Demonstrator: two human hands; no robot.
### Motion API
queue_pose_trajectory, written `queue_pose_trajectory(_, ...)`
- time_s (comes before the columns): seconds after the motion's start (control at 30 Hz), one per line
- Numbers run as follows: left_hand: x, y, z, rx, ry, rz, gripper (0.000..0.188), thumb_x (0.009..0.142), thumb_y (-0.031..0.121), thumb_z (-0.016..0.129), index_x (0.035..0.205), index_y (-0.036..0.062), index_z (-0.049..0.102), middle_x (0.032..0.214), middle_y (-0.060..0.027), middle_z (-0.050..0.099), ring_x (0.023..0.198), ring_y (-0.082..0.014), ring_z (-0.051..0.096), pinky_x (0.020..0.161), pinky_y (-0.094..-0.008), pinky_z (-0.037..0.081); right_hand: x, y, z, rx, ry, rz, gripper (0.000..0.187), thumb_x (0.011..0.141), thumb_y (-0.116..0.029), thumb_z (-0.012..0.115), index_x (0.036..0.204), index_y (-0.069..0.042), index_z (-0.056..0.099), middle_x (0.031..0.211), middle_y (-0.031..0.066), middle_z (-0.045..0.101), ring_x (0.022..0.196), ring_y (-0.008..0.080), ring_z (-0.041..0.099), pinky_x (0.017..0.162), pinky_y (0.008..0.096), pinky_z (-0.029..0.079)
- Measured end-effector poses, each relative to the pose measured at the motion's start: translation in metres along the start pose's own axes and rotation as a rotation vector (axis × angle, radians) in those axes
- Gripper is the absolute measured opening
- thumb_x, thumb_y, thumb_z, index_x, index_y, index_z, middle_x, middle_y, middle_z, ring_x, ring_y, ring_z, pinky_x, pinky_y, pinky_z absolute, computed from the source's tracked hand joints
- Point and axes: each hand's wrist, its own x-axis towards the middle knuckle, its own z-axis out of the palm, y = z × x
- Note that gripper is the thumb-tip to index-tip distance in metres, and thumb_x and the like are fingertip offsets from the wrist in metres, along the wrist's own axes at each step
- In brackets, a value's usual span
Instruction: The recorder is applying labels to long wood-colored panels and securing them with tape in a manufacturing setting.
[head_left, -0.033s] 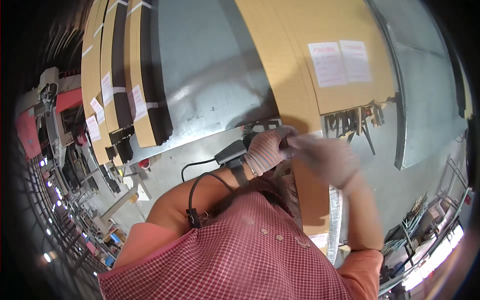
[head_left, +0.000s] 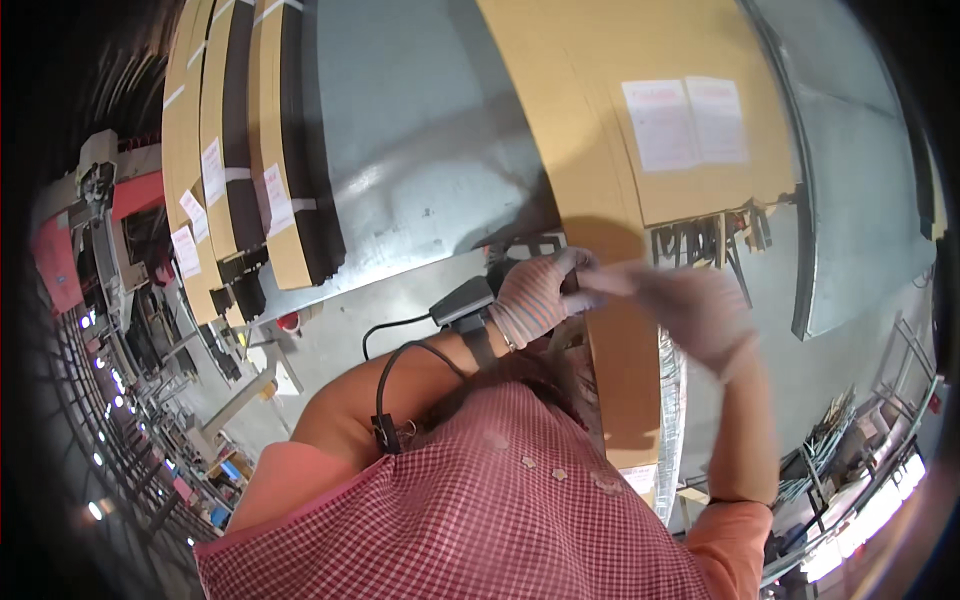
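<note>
Apron's nearest to the camera, red-and-white check [head_left: 430, 510], with salmon sleeves on both sides. Left forearm has a dark strap [head_left: 475, 340] round the wrist, a wedge-shaped dark device [head_left: 463, 303] by it and a black cable [head_left: 382, 375] running down the arm. Both hands are in pale gloves. The left hand [head_left: 535, 295] has its fingers curled in toward the thumb; can't tell if anything's pinched in there. The right hand [head_left: 700, 315] is just beside it and pretty blurred, so I can't say how far open it is or whether it's got hold of anything either. Right under the hands is a long cardboard piece [head_left: 628, 400], running from beside the body up to the top of the view. Past that, there's a wide cardboard pack [head_left: 700, 195] with two white labels [head_left: 690, 125] side by side. To the left of the long piece is a grey metal surface [head_left: 400, 210], with strapped cardboard bundles [head_left: 285, 240] along its left side. Way off left, some red machinery [head_left: 60, 265].
</note>
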Motion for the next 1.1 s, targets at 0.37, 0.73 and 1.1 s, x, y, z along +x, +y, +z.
queue_pose_trajectory(0.37, 0.011, -0.015, -0.013, -0.264, 0.268, -0.006, 0.041, 0.085, 0.031, 0.078, 0.106, 0.003, 0.057, 0.081, -0.0114, 0.062, 0.075, -0.0203, 0.064, 0.067, -0.0343, 0.052, 0.018, 0.128, 0.093, 0.617, 0.473, 0.321, 0.03, 0.097, -0.019, 0.058, 0.12, -0.001, 0.066, 0.095, 0.0196, 0.071, 0.084, 0.0327, 0.07, 0.076, 0.0396, 0.054)
queue_pose_trajectory(0.73, -0.09, -0.005, 0.06, -0.092, -0.659, -0.263, 0.074, 0.096, 0.049, 0.06, 0.139, -0.0077, 0.04, 0.122, -0.0279, 0.059, 0.119, -0.0337, 0.057, 0.102, -0.0418, 0.043, -0.118, 0.098, 0.079, 0.307, -0.293, 0.302, 0.059, 0.087, -0.025, 0.066, 0.142, -0.008, 0.05, 0.095, 0.0148, 0.068, 0.094, 0.0345, 0.066, 0.076, 0.0453, 0.053)
queue_pose_trajectory(1.1, -0.07, 0.015, -0.027, -0.715, -0.347, -0.141, 0.015, 0.087, 0.015, 0.071, 0.094, 0.0023, 0.068, 0.087, -0.0048, 0.068, 0.084, -0.0137, 0.065, 0.078, -0.0288, 0.052, -0.008, -0.018, -0.018, -0.171, -0.316, -0.356, 0.025, 0.09, -0.031, 0.066, 0.103, -0.011, 0.065, 0.077, 0.0092, 0.067, 0.07, 0.0296, 0.066, 0.064, 0.0397, 0.052)
